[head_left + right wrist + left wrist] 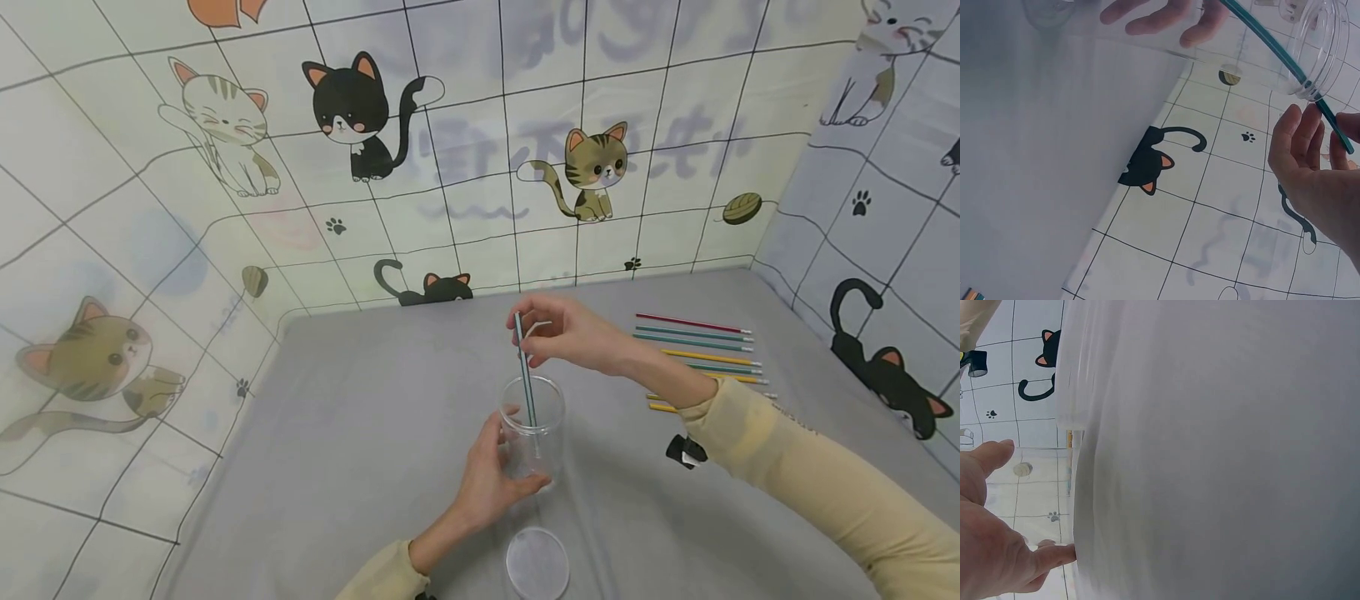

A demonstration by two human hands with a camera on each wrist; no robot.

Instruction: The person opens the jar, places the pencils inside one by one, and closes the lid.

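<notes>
Though aslant, teal pencil (527, 383) downward into jar (551, 446) (depth uncertain).

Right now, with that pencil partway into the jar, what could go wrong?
The teal pencil leans inside the clear jar, so it might tip the jar if the left hand loosens. The right hand holds only the pencil's upper end, so it could slip. The round lid lies close by and might get bumped.

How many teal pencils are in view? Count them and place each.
4 teal pencils: one in the right hand, dipping into the clear jar; three lying at right. The right forearm may hide more.
</notes>
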